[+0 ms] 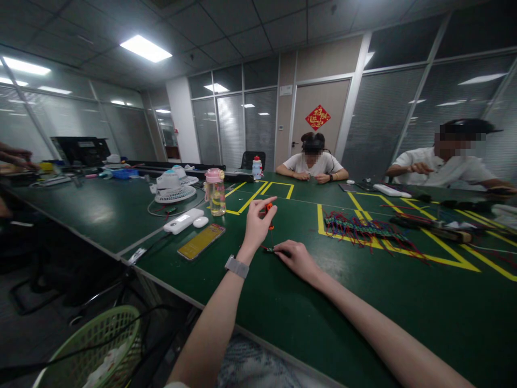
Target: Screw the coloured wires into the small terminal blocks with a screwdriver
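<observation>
My left hand [258, 221], with a grey watch band on its wrist, is closed round a small orange and black screwdriver [270, 207]. The tool stands upright, its thin shaft pointing down at a small green circuit board [268, 249] on the table. Whether the tip touches the board is too small to tell. My right hand [295, 256] rests on the table, its fingertips pinching the board's right end. To the right lies a row of similar boards [363, 229] with red and dark wires.
Left of my hands are a phone [201, 242], a white power bank [183, 221], a pink-lidded bottle [217, 196] and a white fan [174, 188]. Yellow tape [448, 257] marks the green table. Two people sit opposite. A green basket [135, 318] stands below the edge.
</observation>
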Available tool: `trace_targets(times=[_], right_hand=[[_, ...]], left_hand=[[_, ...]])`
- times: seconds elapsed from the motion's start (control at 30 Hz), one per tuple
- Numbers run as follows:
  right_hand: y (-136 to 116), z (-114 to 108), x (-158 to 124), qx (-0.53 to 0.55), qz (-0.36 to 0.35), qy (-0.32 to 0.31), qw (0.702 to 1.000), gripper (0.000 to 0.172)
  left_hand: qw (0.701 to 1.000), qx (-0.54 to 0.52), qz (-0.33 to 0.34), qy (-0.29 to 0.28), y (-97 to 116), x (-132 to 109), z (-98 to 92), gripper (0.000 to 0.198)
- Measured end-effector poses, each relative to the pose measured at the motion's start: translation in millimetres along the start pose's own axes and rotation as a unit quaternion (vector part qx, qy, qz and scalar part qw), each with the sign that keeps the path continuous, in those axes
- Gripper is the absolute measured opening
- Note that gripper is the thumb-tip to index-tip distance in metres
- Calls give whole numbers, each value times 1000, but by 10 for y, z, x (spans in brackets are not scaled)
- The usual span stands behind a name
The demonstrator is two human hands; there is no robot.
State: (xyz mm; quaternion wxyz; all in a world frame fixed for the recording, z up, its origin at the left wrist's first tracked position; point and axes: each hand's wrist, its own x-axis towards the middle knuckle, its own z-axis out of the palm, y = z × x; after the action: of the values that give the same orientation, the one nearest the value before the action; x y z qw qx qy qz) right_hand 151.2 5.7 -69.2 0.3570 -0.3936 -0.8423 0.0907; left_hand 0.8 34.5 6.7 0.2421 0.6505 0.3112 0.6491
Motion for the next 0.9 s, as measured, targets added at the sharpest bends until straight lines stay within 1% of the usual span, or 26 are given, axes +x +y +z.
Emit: trace_targets(times=[0.13,0.33,0.57,0.63,0.73,0.77,0.8,0.83,0.87,0.9], right_hand=[[13,13,1,-8,-7,0,1000,20],[34,18,-2,-16,-11,-3,1000,21],[22,14,2,-20,-11,2,1000,19],[12,12,7,-26,-3,1,1000,19],[-4,6,14,-25,5,0,1000,23],[-6,4,16,-21,0,-4,1000,24],[-8,2,18,-17,-7,-8,1000,24],[-8,1,20,-14,-14,-11,1000,24],[-7,0,21,-13,-19,-13,1000,24],[-6,-1,22,-14,-20,-12,1000,23]], left_hand=[[998,-54,-23,-10,-51,3,12,32],[998,3,-12,63,-53,-9,14,28],[988,8,-45,145,-53,31,-64,27],[985,13,-34,170,-46,44,-85,28],[980,57,24,192,22,38,-103,32],[978,83,42,187,57,28,-108,33],[977,112,55,170,91,16,-114,33],[978,143,60,140,120,2,-122,33],[978,178,59,88,140,-12,-133,32],[976,211,55,16,146,-26,-146,30]])
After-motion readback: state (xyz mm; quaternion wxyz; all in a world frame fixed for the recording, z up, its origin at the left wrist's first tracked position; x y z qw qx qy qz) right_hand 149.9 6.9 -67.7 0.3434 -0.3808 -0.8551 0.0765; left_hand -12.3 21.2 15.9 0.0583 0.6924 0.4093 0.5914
